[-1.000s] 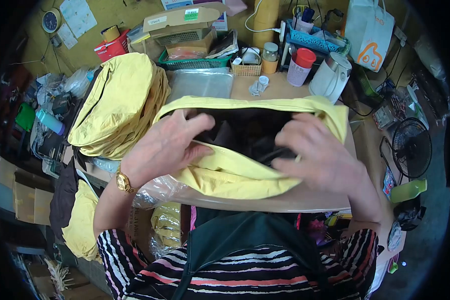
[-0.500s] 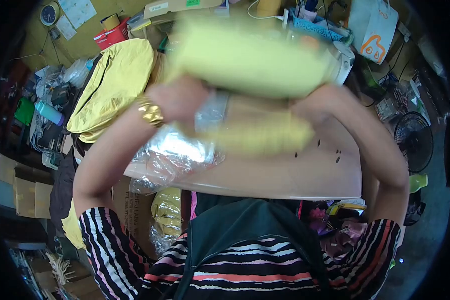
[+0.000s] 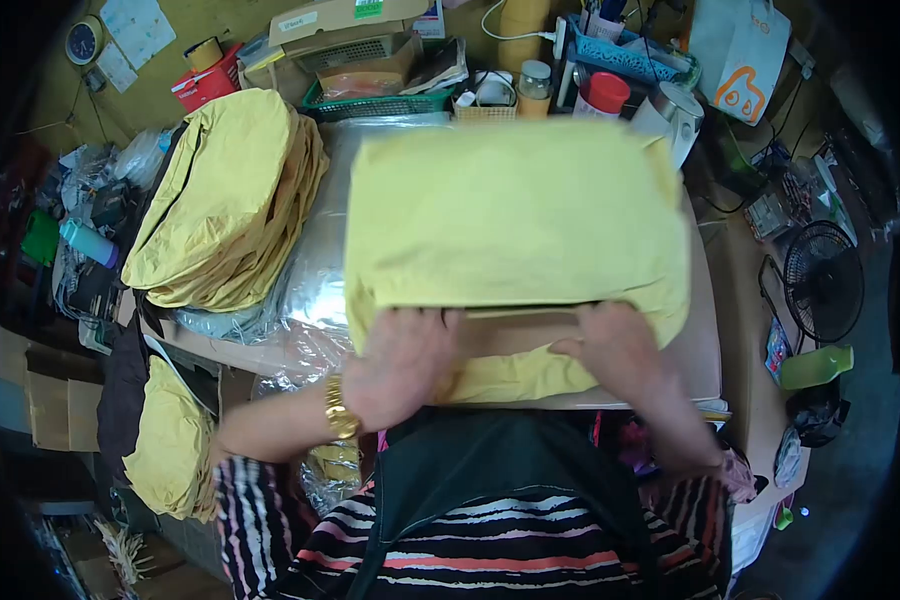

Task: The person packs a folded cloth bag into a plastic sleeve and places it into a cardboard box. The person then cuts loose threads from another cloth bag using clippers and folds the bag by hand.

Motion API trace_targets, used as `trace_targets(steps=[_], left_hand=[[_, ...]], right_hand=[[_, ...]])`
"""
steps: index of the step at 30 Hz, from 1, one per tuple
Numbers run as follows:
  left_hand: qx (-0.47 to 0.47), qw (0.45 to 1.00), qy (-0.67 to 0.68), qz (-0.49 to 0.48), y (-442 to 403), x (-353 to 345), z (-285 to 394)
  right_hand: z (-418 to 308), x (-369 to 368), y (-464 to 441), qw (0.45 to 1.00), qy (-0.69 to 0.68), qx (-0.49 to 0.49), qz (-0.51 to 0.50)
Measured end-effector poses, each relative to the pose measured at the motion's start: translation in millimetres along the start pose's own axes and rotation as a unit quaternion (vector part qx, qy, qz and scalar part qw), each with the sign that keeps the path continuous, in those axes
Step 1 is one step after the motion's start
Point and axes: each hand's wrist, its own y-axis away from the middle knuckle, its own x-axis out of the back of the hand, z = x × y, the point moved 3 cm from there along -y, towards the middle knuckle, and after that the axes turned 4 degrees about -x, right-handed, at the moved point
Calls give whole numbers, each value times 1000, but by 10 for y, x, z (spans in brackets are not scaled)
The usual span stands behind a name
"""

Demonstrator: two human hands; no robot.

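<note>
A yellow fabric bag (image 3: 515, 220) spreads across the table in front of me, its upper part slightly blurred. Along its near side runs a dark line, like a zipper or opening, with a loose fold of yellow cloth below. My left hand (image 3: 405, 365), with a gold bracelet or watch at the wrist, has its fingers closed over the left end of that edge. At the right end, my right hand (image 3: 620, 350) grips the same edge, its thumb on the lower fold. The fingertips of both hands are partly hidden in the cloth.
To the left lies a pile of similar yellow bags (image 3: 215, 200) beside clear plastic sheeting (image 3: 315, 270). More yellow fabric (image 3: 165, 440) hangs lower left. A green basket (image 3: 380, 105), jar (image 3: 534, 85), red cup (image 3: 607, 93) and kettle (image 3: 675, 115) line the back. A fan (image 3: 823, 280) stands right.
Both hands have come down and toward me with the yellow bag, which was raised and blurred before. It now lies spread lower, covering much of the tabletop.
</note>
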Motion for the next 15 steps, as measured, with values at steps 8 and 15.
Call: trace_targets(steps=[8, 15], left_hand=[[-7, 955, 244, 170, -761, -1207, 427], [35, 946, 286, 150, -1204, -1009, 303]], right_hand=[[-426, -1586, -271, 993, -77, 30, 81], [-445, -1431, -240, 992, -126, 27, 2]])
